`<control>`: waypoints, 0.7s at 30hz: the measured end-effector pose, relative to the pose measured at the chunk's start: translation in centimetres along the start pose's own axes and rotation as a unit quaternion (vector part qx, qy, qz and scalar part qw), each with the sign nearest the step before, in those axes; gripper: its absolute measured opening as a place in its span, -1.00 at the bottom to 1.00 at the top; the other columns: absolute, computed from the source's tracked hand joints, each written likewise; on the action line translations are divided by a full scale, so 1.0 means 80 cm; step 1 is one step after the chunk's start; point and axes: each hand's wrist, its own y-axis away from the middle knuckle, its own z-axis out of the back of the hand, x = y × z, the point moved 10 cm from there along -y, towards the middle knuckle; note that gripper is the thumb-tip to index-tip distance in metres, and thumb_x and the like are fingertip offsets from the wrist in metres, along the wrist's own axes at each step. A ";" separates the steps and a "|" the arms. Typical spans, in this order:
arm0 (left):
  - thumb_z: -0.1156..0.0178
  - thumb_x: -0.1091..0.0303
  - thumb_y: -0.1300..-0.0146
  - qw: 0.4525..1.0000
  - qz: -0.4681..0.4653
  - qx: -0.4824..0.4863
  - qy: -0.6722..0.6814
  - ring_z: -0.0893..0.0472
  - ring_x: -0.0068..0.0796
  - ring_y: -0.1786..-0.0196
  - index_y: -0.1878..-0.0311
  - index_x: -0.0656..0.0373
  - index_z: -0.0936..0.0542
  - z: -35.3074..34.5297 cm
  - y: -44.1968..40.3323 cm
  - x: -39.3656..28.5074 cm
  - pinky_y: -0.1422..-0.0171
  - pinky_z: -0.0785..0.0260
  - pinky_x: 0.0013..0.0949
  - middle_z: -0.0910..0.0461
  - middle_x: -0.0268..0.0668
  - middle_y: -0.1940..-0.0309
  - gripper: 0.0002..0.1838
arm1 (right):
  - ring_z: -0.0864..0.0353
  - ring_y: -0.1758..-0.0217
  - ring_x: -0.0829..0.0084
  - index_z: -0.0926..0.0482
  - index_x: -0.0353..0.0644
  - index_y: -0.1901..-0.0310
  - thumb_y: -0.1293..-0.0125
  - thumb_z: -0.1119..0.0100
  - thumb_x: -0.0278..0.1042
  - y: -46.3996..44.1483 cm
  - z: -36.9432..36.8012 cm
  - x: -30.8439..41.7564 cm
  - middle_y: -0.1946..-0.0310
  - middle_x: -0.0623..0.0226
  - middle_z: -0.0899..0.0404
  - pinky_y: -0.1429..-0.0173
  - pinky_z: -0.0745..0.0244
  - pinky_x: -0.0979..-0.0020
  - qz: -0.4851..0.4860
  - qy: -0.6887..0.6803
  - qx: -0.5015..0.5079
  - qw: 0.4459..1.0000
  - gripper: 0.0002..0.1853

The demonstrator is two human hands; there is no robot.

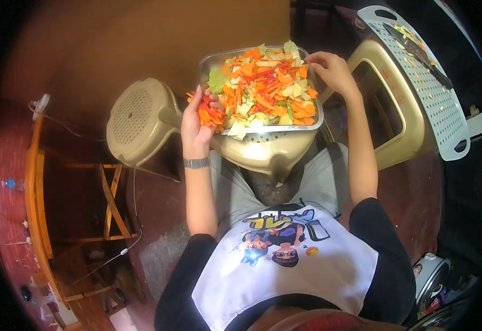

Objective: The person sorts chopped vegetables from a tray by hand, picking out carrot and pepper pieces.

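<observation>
A clear rectangular tray (319, 122) heaped with cut vegetables (268, 88) sits on a beige stool (263, 150) between my knees. Orange strips, red strips, pale slices and green leafy pieces are mixed in it. At the tray's left side, my left hand (196, 124) is cupped around orange and red vegetable strips (210, 115), which look like carrot and pepper. My right hand (332, 73) is at the tray's upper right corner, fingers bent onto the rim; the fingertips are partly hidden.
A second beige stool (142, 118) stands to the left. On the right, another stool (398, 99) bears a pale perforated chopping board (445, 118) with a dark-handled knife (426, 62) and vegetable scraps on it. A white cable (136, 220) hangs near a wooden frame (39, 193) at far left.
</observation>
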 end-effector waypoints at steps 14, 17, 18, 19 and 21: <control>-0.01 0.33 -0.33 0.999 -0.026 -0.011 -0.026 -0.40 -0.56 0.38 0.31 0.23 -0.38 0.010 0.011 0.013 0.33 -0.38 -0.56 -0.39 -0.33 0.41 -0.83 | -0.59 0.21 0.19 -0.61 -0.21 0.27 0.00 -0.20 -0.39 -0.030 -0.061 0.001 0.34 0.13 -0.60 0.08 -0.47 0.28 0.063 0.175 0.094 0.978 -0.79; -0.02 0.32 -0.32 0.998 -0.039 -0.033 -0.038 -0.41 -0.56 0.38 0.31 0.23 -0.39 0.015 0.011 0.012 0.33 -0.39 -0.56 -0.40 -0.34 0.42 -0.83 | -0.62 0.27 0.23 -0.62 -0.22 0.28 -0.04 -0.23 -0.34 -0.034 -0.055 -0.005 0.37 0.12 -0.61 0.15 -0.48 0.33 0.029 0.064 0.094 0.993 -0.79; -0.03 0.32 -0.32 0.998 -0.037 -0.031 -0.034 -0.41 -0.56 0.38 0.31 0.22 -0.40 0.016 0.011 0.013 0.33 -0.39 -0.55 -0.40 -0.34 0.42 -0.83 | -0.62 0.29 0.27 -0.62 -0.22 0.26 -0.06 -0.23 -0.32 -0.034 -0.052 -0.003 0.37 0.13 -0.62 0.16 -0.48 0.35 0.035 0.056 0.085 0.994 -0.78; -0.03 0.32 -0.32 0.999 -0.035 -0.028 -0.031 -0.42 -0.56 0.38 0.32 0.22 -0.40 0.016 0.011 0.014 0.34 -0.39 -0.55 -0.41 -0.34 0.42 -0.83 | -0.62 0.31 0.32 -0.62 -0.22 0.24 -0.08 -0.23 -0.30 -0.034 -0.047 0.004 0.37 0.14 -0.62 0.18 -0.48 0.38 0.040 0.048 0.076 0.995 -0.77; -0.04 0.32 -0.31 0.998 -0.041 -0.024 -0.036 -0.44 -0.56 0.38 0.31 0.22 -0.41 0.013 0.012 0.015 0.34 -0.41 -0.54 -0.42 -0.34 0.43 -0.84 | -0.62 0.32 0.38 -0.62 -0.22 0.21 -0.11 -0.22 -0.26 -0.033 -0.039 0.013 0.36 0.16 -0.62 0.18 -0.47 0.42 0.040 0.033 0.063 0.997 -0.75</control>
